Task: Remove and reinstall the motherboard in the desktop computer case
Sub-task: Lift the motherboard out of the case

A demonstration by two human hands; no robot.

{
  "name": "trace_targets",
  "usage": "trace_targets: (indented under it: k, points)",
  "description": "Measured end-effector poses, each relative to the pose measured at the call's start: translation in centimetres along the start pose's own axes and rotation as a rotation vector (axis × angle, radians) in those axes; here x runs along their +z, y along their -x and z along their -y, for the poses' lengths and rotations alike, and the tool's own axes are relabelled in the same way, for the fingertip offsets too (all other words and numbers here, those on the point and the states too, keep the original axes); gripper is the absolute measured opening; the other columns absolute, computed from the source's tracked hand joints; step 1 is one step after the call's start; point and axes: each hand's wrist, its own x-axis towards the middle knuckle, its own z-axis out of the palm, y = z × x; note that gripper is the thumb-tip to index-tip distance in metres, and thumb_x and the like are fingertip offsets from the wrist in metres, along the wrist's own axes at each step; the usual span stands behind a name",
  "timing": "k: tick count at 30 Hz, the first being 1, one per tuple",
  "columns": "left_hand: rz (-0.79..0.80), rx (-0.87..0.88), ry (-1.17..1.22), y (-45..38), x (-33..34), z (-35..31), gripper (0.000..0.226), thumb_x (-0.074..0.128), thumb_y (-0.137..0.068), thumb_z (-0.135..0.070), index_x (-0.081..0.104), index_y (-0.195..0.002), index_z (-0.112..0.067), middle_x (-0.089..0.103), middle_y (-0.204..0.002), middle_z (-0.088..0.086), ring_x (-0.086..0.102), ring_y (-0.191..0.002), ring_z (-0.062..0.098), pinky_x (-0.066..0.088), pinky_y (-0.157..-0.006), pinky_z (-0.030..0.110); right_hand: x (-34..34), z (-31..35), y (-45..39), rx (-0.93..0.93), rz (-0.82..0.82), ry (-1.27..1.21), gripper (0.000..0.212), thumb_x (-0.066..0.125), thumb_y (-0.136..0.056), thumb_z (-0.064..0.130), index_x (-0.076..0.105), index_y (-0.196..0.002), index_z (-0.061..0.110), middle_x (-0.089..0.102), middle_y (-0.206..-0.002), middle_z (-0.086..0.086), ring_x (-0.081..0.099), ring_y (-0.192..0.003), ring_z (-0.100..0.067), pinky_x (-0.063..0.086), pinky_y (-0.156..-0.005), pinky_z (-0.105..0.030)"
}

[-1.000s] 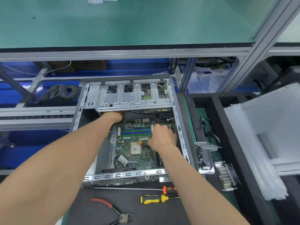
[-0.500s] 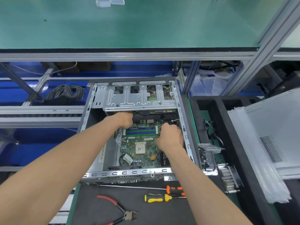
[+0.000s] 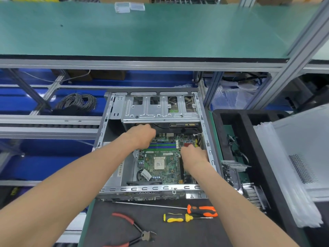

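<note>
Motherboard [image 3: 161, 163]: green board lying flat on the floor of the open case [image 3: 207, 139], processor socket [image 3: 159, 163] near its centre. Judged light, rigid yet brittle, crowded with small parts; best lifted by bare edges and corners, never by socket or slots.

Left hand [image 3: 141, 137]: curled over the board's far left corner, fingers tucked down out of sight beside the memory slots [image 3: 162, 145]; whether they pinch the edge cannot be told.

Right hand [image 3: 194, 155]: knuckles up at the board's right edge, fingertips hidden below; grip likewise not readable.

Clearances: drive cage [image 3: 160, 108] overhangs just beyond the left fingers, so the far edge likely must slide toward the wearer before it tilts up. Case wall stands close outside the right fingers. Near rail [image 3: 151, 188] bounds the board's near side. A loose cable [image 3: 196, 135] lies just beyond the right fingertips; possible snag.

Outside the case, nearer than both hands: two screwdrivers [image 3: 202, 210], cutting pliers [image 3: 135, 227]. Right of the right hand: screw tub [image 3: 229, 172].
</note>
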Motion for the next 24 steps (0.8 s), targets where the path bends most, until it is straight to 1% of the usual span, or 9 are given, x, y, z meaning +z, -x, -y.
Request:
trace_targets:
  k: [3,4,7,11,14,16,19,22,24]
  points:
    - [0.007,0.071,0.062,0.2,0.1,-0.9,0.02,0.056,-0.086,-0.001,0.06,-0.084,-0.02,0.062,-0.095,0.005,0.064,-0.085,0.027,0.056,-0.073,0.04,-0.1,0.1,0.0,-0.043,-0.099,-0.068,0.025,0.062,-0.09,0.005,0.057,-0.114,0.011,0.057,-0.099,-0.008,0.059,-0.086,-0.031,0.041,-0.069,-0.037]
    - [0.021,0.086,0.098,0.2,0.2,-1.4,0.019,0.059,-0.087,-0.003,0.061,-0.084,-0.022,0.065,-0.097,0.004,0.065,-0.088,0.026,0.056,-0.076,0.039,-0.1,0.3,-0.2,-0.07,-0.122,-0.108,0.023,0.063,-0.089,0.008,0.059,-0.112,0.012,0.057,-0.098,-0.007,0.059,-0.085,-0.031,0.043,-0.07,-0.037]
    - [0.077,0.092,0.193,0.3,1.0,-2.8,0.014,0.071,-0.085,-0.011,0.067,-0.09,-0.023,0.067,-0.099,0.003,0.066,-0.09,0.023,0.057,-0.081,0.039,0.1,0.7,-1.0,-0.141,-0.085,-0.28,0.03,0.069,-0.087,0.013,0.06,-0.116,0.013,0.06,-0.112,-0.012,0.062,-0.098,-0.035,0.053,-0.078,-0.04]
    - [0.121,0.057,0.213,0.3,2.3,-3.6,0.03,0.068,-0.085,-0.001,0.066,-0.11,-0.018,0.061,-0.105,0.004,0.061,-0.094,0.022,0.054,-0.081,0.034,0.3,1.0,-2.2,-0.207,0.029,-0.281,0.054,0.084,-0.079,0.028,0.057,-0.122,0.01,0.057,-0.121,-0.012,0.06,-0.107,-0.034,0.054,-0.089,-0.045]
    - [0.129,0.019,0.262,0.3,2.9,-3.5,0.043,0.066,-0.084,0.006,0.065,-0.119,-0.017,0.06,-0.111,0.005,0.052,-0.093,0.018,0.044,-0.077,0.029,0.5,1.3,-2.8,-0.243,0.082,-0.252,0.067,0.088,-0.073,0.036,0.055,-0.125,0.01,0.058,-0.122,-0.011,0.059,-0.106,-0.031,0.053,-0.086,-0.041]
    - [0.116,-0.005,0.298,0.3,3.3,-3.2,0.045,0.065,-0.084,0.007,0.067,-0.121,-0.018,0.064,-0.115,0.005,0.054,-0.098,0.019,0.042,-0.076,0.026,0.6,1.4,-3.0,-0.267,0.086,-0.228,0.072,0.089,-0.071,0.041,0.054,-0.125,0.012,0.059,-0.122,-0.009,0.059,-0.105,-0.03,0.051,-0.081,-0.037]
    - [0.102,-0.063,0.386,0.4,4.1,-2.9,0.048,0.072,-0.08,0.006,0.068,-0.12,-0.02,0.065,-0.116,0.004,0.054,-0.107,0.019,0.043,-0.078,0.026,0.8,1.7,-3.3,-0.304,0.078,-0.185,0.081,0.087,-0.069,0.049,0.048,-0.131,0.013,0.057,-0.126,-0.008,0.058,-0.111,-0.031,0.049,-0.085,-0.038]
    - [0.138,-0.091,0.373,0.4,4.6,-3.1,0.06,0.092,-0.062,-0.008,0.065,-0.113,-0.024,0.06,-0.111,0.003,0.056,-0.106,0.024,0.051,-0.084,0.032,0.8,1.9,-3.4,-0.337,0.061,-0.118,0.085,0.083,-0.072,0.057,0.045,-0.134,0.012,0.057,-0.127,-0.009,0.058,-0.114,-0.033,0.051,-0.093,-0.044]
    - [0.152,-0.085,0.321,0.3,4.7,-3.4,0.069,0.099,-0.051,-0.021,0.06,-0.109,-0.022,0.06,-0.109,0.003,0.058,-0.101,0.025,0.053,-0.083,0.035,0.9,2.0,-3.4,-0.35,0.048,-0.09,0.084,0.079,-0.074,0.06,0.046,-0.135,0.012,0.058,-0.126,-0.009,0.058,-0.113,-0.033,0.051,-0.094,-0.046]
